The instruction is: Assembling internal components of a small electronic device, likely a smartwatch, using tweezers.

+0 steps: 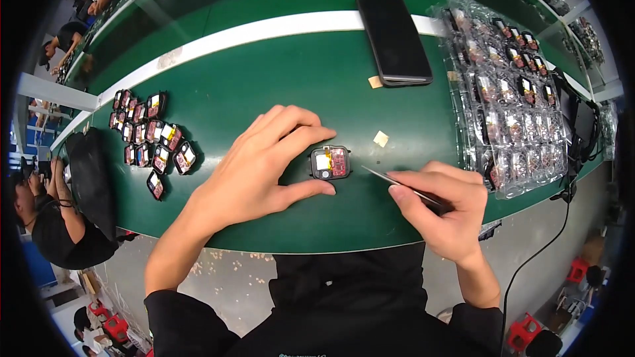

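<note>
On the green bench top lies a small square watch case [331, 162], its back off, with a red circuit board and a yellow-and-white part inside. My left hand [261, 162] rests on the bench to its left. The thumb and forefinger are spread above and below the case, and small gaps seem to separate them from its edges. In my right hand [444, 208], a pair of metal tweezers [407, 184] is gripped. Their thin tip points left toward the case, a short way off its right side.
Several similar open watch cases [159, 133] are grouped at the left. A black phone [395, 39] lies at the back. Clear plastic trays [509, 99] with more cases stand at the right, beside a black cable [565, 215]. A small tan square [380, 139] lies nearby.
</note>
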A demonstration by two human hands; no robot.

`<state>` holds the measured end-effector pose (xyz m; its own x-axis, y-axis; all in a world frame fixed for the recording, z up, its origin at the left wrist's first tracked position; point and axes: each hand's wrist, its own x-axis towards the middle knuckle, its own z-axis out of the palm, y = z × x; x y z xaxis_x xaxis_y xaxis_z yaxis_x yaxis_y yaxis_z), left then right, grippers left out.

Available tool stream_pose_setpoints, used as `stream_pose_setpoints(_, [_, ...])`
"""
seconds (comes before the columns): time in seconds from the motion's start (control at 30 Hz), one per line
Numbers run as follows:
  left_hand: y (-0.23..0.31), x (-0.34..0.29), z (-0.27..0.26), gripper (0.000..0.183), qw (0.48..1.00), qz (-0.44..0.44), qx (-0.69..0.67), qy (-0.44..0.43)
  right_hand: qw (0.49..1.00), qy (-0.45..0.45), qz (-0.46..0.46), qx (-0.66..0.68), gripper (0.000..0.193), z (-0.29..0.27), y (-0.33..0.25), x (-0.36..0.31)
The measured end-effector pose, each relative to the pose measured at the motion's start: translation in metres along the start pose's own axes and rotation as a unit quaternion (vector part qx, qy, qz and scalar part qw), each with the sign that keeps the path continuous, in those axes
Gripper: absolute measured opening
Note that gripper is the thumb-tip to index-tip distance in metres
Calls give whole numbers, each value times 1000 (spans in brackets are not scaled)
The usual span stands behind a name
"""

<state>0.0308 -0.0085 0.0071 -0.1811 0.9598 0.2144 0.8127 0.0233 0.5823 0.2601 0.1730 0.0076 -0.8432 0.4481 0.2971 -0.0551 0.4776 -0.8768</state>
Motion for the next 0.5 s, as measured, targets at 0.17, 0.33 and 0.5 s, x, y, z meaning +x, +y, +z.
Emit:
stream_pose_setpoints(0.17, [0,-2,0,60,999,-14,-23,-17,1000,-5,9,7,17,5,7,3])
stream_pose_setpoints(0.33, [0,0,-4,57,994,-3,-82,-77,998,-38,16,40,14,6,12,13])
stream_pose_setpoints(0.5, [-10,2,4,60,995,28,-90,-46,999,-33,7,-16,14,13,18,11])
